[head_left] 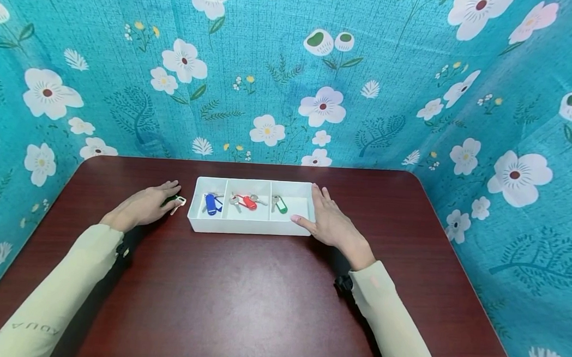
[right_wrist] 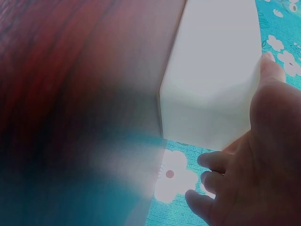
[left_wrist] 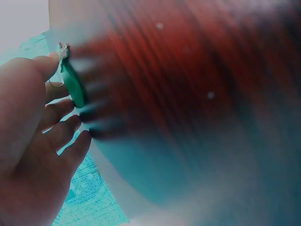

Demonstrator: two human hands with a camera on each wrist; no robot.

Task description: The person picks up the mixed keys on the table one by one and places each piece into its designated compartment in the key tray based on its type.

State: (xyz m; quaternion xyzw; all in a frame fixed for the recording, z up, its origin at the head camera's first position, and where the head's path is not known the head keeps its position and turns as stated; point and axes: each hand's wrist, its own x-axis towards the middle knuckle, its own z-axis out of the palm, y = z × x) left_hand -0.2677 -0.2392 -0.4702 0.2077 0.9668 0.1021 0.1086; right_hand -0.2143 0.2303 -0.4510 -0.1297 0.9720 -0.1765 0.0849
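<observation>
My left hand is low over the table left of a white tray, pinching a key with a green tag by its ring end between thumb and forefinger. The other left fingers stretch toward the tabletop. My right hand rests at the right end of the three-compartment tray, thumb over the front rim, straight fingers along the end wall. Inside the tray, keys with blue tags lie in the left compartment, keys with red tags in the middle, and a key with a green tag in the right.
The dark red-brown table has rounded far corners. A teal flowered cloth hangs behind it and along both sides. Each wrist wears a black strap-on device close to the tabletop.
</observation>
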